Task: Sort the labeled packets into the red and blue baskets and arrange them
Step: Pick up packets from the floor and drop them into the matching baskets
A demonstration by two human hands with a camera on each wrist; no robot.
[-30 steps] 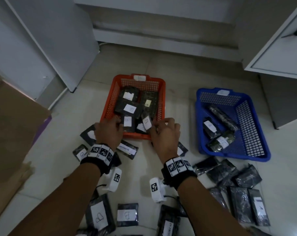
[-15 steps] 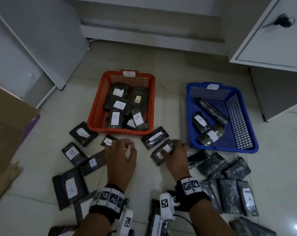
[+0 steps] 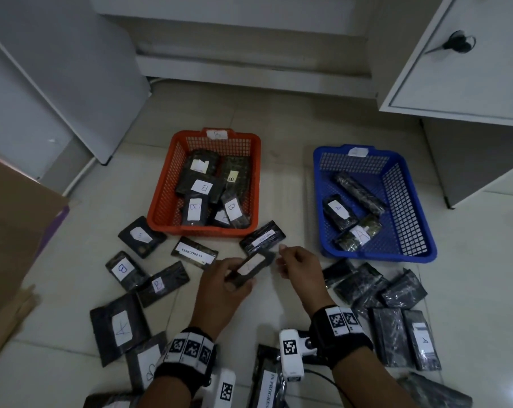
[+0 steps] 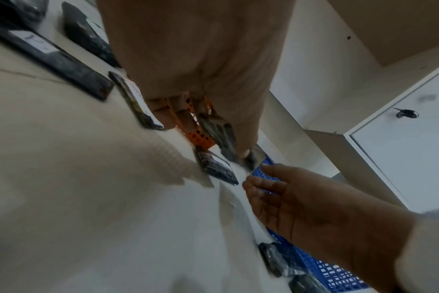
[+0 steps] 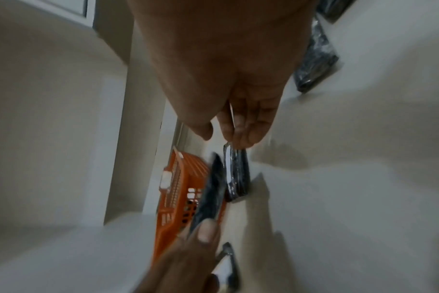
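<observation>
Packet (image 3: 251,267) newly lifted in left hand (image 3: 223,293)

Red basket (image 3: 161,201), blue basket (image 3: 420,231)

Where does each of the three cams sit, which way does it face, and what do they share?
Head: worn on the head, looks forward and down at the floor, red basket, blue basket; shows both forearms, left hand holding a packet, right hand.
Left wrist: looks along the left palm toward the baskets; right hand enters lower right.
Right wrist: looks along the right palm toward the red basket; left thumb at bottom.
Shared: all three show the held packet and red basket.
</observation>
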